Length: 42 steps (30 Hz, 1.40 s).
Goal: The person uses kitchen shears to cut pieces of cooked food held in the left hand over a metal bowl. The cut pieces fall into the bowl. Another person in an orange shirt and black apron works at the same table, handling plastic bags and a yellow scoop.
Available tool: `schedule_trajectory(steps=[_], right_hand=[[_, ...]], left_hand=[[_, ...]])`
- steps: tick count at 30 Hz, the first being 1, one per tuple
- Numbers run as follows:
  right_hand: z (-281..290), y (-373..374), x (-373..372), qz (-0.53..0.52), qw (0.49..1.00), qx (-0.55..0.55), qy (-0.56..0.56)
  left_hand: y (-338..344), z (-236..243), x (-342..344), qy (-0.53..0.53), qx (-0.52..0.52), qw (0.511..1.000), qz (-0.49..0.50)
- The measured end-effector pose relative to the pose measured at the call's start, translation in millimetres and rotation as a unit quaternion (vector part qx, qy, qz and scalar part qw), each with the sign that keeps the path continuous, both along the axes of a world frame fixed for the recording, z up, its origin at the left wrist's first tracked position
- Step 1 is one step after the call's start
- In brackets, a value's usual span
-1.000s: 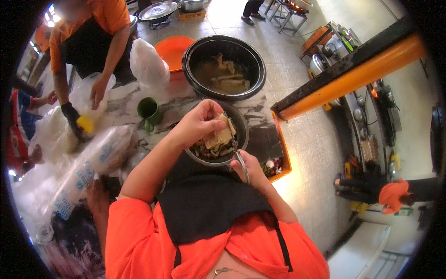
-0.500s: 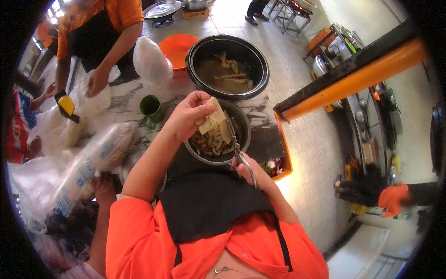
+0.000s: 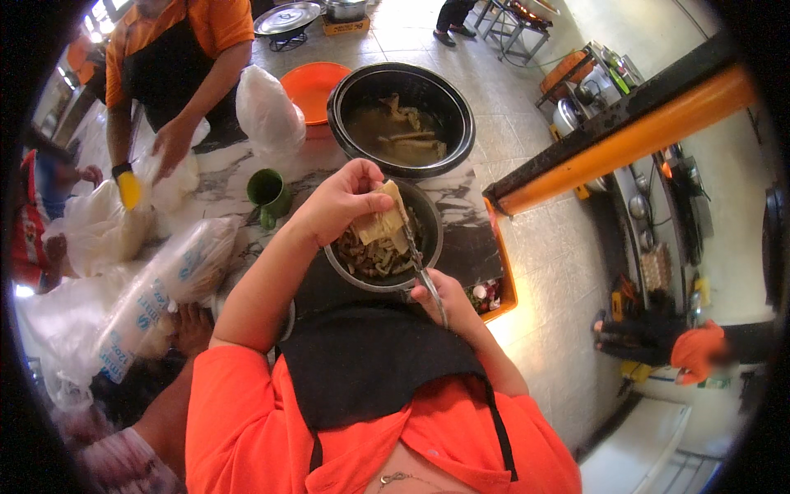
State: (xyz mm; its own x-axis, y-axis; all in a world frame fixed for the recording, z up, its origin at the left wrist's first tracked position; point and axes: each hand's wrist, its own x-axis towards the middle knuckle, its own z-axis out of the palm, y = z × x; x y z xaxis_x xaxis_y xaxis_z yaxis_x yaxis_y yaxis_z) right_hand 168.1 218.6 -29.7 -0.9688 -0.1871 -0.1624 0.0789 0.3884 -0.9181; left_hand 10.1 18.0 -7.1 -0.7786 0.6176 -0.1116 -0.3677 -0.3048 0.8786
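Note:
Between the thumb and fingers of my left hand [image 3: 350, 202] is a pale, flat, soft piece of food [image 3: 380, 226]; its exact kind I cannot make out. My right hand [image 3: 445, 298] is closed round the handles of metal scissors [image 3: 417, 262]. Their blades lie along the piece's right edge. Both hands are over a grey metal pot [image 3: 439, 232], which holds many cut strips of food [image 3: 370, 260]. Just beyond it stands a large black pot [image 3: 467, 123] with cloudy liquid and several larger pale pieces [image 3: 411, 142] in it.
A green mug [image 3: 267, 193] stands left of my forearm on the marble-patterned table [image 3: 226, 173]. Plastic bags [image 3: 267, 111] and a long wrapped pack [image 3: 169, 284] crowd the left side. Behind the bags, a co-worker in a black apron [image 3: 177, 90] handles something yellow. An orange basin [image 3: 317, 90] sits beside the black pot.
The pale piece and my left fingers have shifted slightly down and right. The scissors' handles look closer together. The co-worker's hand with the yellow thing has moved a little right.

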Motion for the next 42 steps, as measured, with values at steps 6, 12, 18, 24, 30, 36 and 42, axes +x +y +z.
schedule_trajectory(steps=[6,12,18,24,30,36,42], right_hand=[[-3,-5,-1,-0.049,0.998,0.019,0.028],[-4,-4,-6,-0.070,0.997,0.039,0.008],[-6,-6,-6,-0.048,0.997,0.033,0.059],[-7,-9,-8,-0.048,0.997,0.003,0.065],[-8,-12,-6,-0.041,0.999,0.002,0.011],[-9,-12,-7,-0.031,0.997,-0.037,0.054],[-21,-15,-6,-0.034,0.997,-0.059,-0.041]], left_hand=[[10,0,8,-0.180,0.135,0.974,0.037],[23,0,27,-0.230,0.161,0.958,0.054],[26,8,27,-0.136,0.059,0.984,0.101],[30,-2,38,-0.094,0.018,0.991,0.094],[29,5,43,-0.097,0.015,0.991,0.094],[23,1,54,-0.090,-0.027,0.995,0.039],[16,0,50,-0.081,-0.018,0.996,0.010]])
